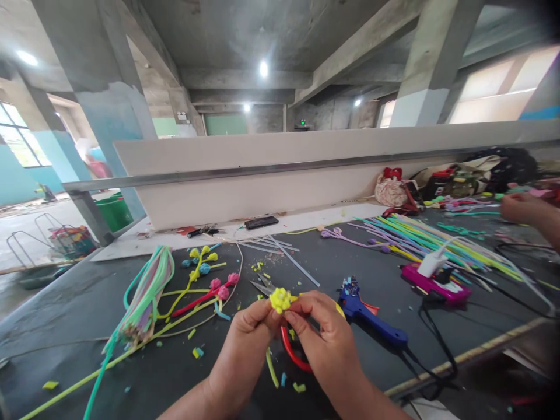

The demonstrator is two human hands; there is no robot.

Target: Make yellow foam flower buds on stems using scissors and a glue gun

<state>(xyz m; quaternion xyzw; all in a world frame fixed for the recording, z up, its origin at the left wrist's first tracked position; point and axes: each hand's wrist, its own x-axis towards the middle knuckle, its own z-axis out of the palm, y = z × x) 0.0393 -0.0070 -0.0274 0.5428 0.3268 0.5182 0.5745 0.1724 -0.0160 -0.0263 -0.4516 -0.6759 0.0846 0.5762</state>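
Note:
Between the fingertips of both hands is a small yellow flower-like ball (280,300) made of short foam-like pieces. My left hand (247,338) pinches it from the left, and my right hand (326,332) pinches it from the right. Under the hands lie red-handled scissors (292,353), blades pointing away to the left, partly hidden. A blue hot glue gun (371,318) rests just right of my right hand. To the left lie a red stem with pink balls (223,289) and a yellow stem with yellow buds (195,271).
A bundle of pastel strips (149,297) lies left, with more coloured strips (437,245) right. A magenta power strip (435,286) has a white plug and cables. A phone (261,222) lies by the white partition. At far right is another person's hand (525,208).

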